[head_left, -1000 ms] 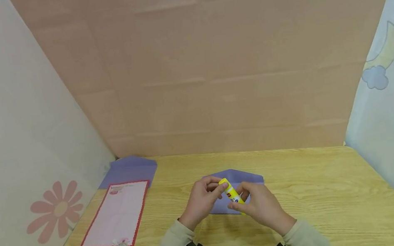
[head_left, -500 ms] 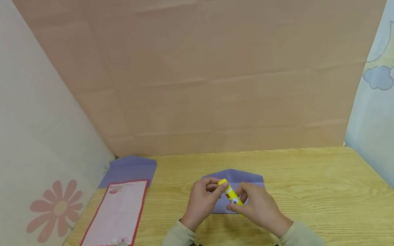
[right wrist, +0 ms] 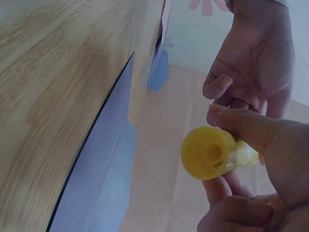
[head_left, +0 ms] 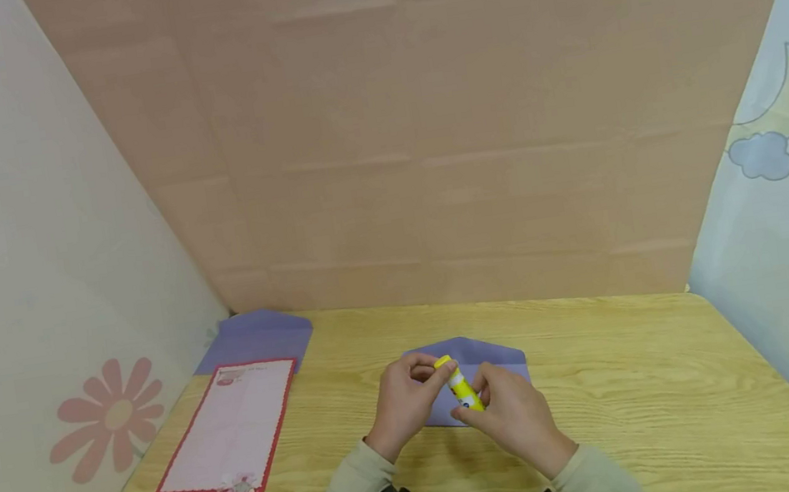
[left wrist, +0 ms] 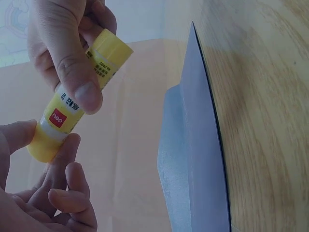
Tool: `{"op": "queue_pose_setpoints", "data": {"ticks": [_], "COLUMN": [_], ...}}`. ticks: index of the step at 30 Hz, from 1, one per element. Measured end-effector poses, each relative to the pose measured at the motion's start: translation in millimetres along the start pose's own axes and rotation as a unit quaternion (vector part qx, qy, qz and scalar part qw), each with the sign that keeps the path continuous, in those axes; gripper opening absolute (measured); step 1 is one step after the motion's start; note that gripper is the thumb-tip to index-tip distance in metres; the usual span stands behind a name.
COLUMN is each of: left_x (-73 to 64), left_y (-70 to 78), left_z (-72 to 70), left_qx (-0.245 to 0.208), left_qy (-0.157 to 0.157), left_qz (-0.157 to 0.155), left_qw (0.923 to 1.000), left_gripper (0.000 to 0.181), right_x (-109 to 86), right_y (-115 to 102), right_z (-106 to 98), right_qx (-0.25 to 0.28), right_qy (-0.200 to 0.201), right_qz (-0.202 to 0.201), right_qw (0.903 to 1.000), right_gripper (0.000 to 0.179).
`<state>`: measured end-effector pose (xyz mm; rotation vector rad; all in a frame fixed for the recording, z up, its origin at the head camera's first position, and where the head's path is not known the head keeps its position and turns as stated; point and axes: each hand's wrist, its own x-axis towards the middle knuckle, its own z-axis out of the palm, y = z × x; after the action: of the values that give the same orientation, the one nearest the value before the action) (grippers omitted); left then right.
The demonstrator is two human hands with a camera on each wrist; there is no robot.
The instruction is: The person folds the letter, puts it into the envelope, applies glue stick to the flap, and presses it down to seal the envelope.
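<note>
The glue is held up over the env., apart from it & tilted: capped end far L, base near R. L hand pinches the cap btwn thumb & fingers; R hand pinches the body nearer the base, thumb laid across it. Neither hand looks to be touching the env.

Step in hand, I'd judge: working the cap off, one hand per end. Cap looks seated, no bare stick showing, but fingers hide part of that end & the wrist views are dim, so can't swear it hasn't begun to part.

Next move prob. calls for R hand steady on the body while L hand twists or pulls the cap straight along the glue's length, no sideways wrench, w/ enough height kept so nothing knocks the env. That one seems ready for gluing: flat on the table, flap unfolded on its far side.

Letter & 2nd env. lie L of the env., letter's top edge overlapping the 2nd, both well apart from the hands.
</note>
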<state>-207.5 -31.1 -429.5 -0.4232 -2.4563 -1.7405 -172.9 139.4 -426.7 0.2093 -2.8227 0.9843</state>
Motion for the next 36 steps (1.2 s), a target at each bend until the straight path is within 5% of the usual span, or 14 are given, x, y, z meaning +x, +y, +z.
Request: {"op": "queue_pose_setpoints", "data": {"ticks": [10,17,20,25,29,36], "left_x": [7.7,13.1,13.7,13.5,15.2,15.1], "left_y": [-1.5,-18.9,-30.1,-44.2,-54.9,-65.5], "left_z": [-5.5,-32.0,-44.8,-61.2,-67.9,-68.6], "left_qx": [-0.035,0.058,0.145,0.276,0.310,0.341], "left_qy": [0.033,0.037,0.035,0.021,-0.002,-0.016], "left_qz": [-0.014,-0.007,-0.015,-0.041,-0.066,-0.067], "left_qw": [0.9987,0.9976,0.9887,0.9602,0.9483,0.9377], "left_gripper": [0.035,0.030,0.025,0.021,0.019,0.028], "right_x": [-0.8,3.7,6.7,13.7,21.7,39.8], "right_y": [2,15,21,28,32,38], "right_z": [2,7,7,6,5,9], "right_qx": [0.004,0.042,0.063,0.075,0.105,0.148], "right_qy": [0.015,0.014,0.012,0.020,0.017,0.009], "right_qz": [-0.007,-0.013,-0.015,-0.015,0.002,0.038], "right_qw": [0.9999,0.9989,0.9978,0.9968,0.9943,0.9882], "right_gripper": [0.042,0.026,0.017,0.021,0.027,0.031]}}
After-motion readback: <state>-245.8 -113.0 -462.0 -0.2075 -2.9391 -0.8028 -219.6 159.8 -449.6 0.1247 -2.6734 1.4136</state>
